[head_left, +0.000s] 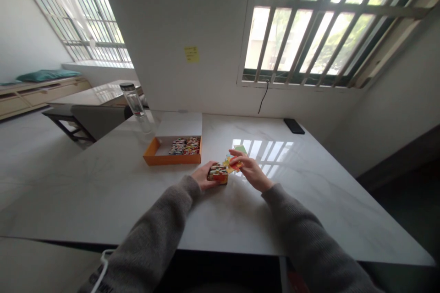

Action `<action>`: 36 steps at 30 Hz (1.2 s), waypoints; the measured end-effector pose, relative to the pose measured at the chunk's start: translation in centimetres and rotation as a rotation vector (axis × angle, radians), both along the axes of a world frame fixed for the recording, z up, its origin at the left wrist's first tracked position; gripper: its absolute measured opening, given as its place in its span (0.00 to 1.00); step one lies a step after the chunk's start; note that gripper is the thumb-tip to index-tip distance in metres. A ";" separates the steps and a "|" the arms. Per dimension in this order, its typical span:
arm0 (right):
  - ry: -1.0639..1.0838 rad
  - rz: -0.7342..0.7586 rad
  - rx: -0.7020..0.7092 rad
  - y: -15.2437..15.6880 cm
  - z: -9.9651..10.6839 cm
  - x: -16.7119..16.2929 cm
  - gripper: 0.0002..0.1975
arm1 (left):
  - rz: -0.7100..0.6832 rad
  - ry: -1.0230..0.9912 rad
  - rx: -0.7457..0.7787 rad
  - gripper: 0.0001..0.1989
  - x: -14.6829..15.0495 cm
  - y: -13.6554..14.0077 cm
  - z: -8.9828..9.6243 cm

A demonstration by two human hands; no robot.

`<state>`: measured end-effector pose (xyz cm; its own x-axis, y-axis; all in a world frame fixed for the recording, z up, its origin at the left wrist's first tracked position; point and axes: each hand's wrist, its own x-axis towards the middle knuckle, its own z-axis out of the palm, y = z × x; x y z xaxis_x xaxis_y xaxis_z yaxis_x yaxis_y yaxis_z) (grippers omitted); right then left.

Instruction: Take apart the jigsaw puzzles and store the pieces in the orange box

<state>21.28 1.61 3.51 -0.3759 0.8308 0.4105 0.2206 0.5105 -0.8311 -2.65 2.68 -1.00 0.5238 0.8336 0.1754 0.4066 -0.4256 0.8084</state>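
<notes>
My left hand [205,176] is wrapped round a stack of puzzle pieces [217,173], their edges showing as layered stripes, just above or on the table. Close by on the right, my right hand [252,170] pinches a red and yellow puzzle piece [235,164] between thumb and fingers. Behind those fingers a green flat piece [241,149] shows in part; whether it lies on the table I cannot tell. An orange box [172,159] stands left of my hands, with many more puzzle pieces [185,145] packed upright in its right part.
The marbled white table [113,201] reaches to the wall. A clear bottle with a dark lid [133,100] stands at the back left. At the back right lies a black phone [294,126]. A yellow note [191,54] is stuck on the wall.
</notes>
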 end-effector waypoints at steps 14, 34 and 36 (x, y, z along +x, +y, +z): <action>0.099 0.108 -0.125 -3.3 1.0 -1.1 0.09 | 0.038 0.017 0.008 0.31 0.1 -0.3 0.6; -0.761 -0.005 0.478 -4.3 -1.9 -2.8 0.23 | 0.041 -0.008 0.009 0.34 0.4 -0.2 0.0; -0.766 -0.039 0.494 -4.1 -2.2 -2.4 0.24 | 0.075 0.007 0.037 0.31 0.6 -0.4 0.1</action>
